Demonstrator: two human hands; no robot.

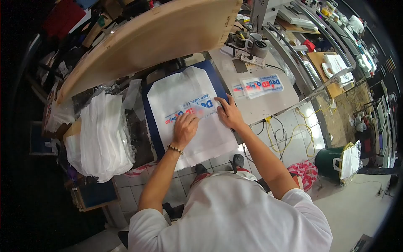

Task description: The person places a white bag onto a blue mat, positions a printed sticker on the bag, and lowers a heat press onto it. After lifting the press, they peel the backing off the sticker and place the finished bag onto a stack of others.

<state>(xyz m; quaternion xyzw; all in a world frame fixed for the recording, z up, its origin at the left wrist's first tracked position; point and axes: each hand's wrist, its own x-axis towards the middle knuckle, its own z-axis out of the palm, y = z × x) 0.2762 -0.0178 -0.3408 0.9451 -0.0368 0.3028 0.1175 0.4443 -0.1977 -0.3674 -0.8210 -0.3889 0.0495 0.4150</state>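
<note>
A white bag blank point(193, 147) lies flat on the dark blue platen point(150, 103). Across its middle sits a clear transfer film point(200, 103) with blue and red "DepED" lettering, upside down in parts and catching glare. My left hand point(186, 128), a beaded bracelet at its wrist, is bent over the film's lower left part with fingers bunched together; their tips are partly hidden. At the film's right end rests my right hand point(229, 112), thumb and fingers apart, touching the film's edge and the bag.
A thick stack of white bags point(103, 134) stands at left. At right, printed transfer films point(262, 86) lie on a grey table point(275, 103) with a power strip point(252, 59) and mugs point(258, 46). A large padded board point(151, 40) rises behind the platen. Yellow cables point(308, 130) cross the floor.
</note>
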